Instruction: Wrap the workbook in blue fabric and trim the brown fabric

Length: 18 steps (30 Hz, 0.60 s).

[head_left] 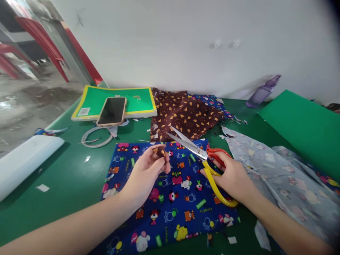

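Pinched in my left hand (148, 170) is a small brown scrap of fabric (159, 151) with an orange leaf print. My right hand (233, 175) grips a pair of scissors (198, 150) with one red and one yellow handle; their blades stand apart and point up and left. Both hands are above a blue fabric (170, 205) printed with cartoon animals, spread flat on the green table. Behind the blades lies a crumpled brown leaf-print cloth (183, 113). A pale fabric (276, 177), showing a faint print, sits to the right of my right hand.
At the back left, a phone (112, 110) rests on a green book (142, 101) beside a ring-shaped roll (97, 137). A white object (29, 159) lies at the left edge. Back right are a purple bottle (262, 92) and a green board (302, 124). Small scraps dot the table.
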Available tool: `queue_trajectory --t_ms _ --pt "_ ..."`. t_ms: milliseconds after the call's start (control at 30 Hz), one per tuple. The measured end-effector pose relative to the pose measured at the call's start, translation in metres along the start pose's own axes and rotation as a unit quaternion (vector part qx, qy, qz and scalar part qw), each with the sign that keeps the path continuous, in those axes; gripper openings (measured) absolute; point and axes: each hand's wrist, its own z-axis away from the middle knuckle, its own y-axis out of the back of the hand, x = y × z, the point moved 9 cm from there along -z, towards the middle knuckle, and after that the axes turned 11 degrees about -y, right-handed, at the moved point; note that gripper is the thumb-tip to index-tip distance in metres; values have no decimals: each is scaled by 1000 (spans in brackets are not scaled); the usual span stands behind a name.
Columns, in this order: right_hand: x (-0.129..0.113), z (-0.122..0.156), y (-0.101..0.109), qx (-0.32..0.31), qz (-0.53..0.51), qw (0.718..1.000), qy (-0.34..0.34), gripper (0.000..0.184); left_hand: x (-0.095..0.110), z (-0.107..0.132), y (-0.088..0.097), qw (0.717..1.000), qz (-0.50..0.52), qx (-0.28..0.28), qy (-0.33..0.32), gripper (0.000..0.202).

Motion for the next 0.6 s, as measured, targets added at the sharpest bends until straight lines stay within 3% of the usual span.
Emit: queue_trajectory --t_ms 167,333,600 --pt "-2 1 1 -2 4 1000 -5 48 -3 0 5 1000 -13 9 7 26" --pt "-8 5 4 -13 -4 1000 -2 49 -6 1 12 998 -57 24 12 14" --pt "-12 13 -1 -20 17 999 38 43 -5 -2 9 999 13 39 0 14"
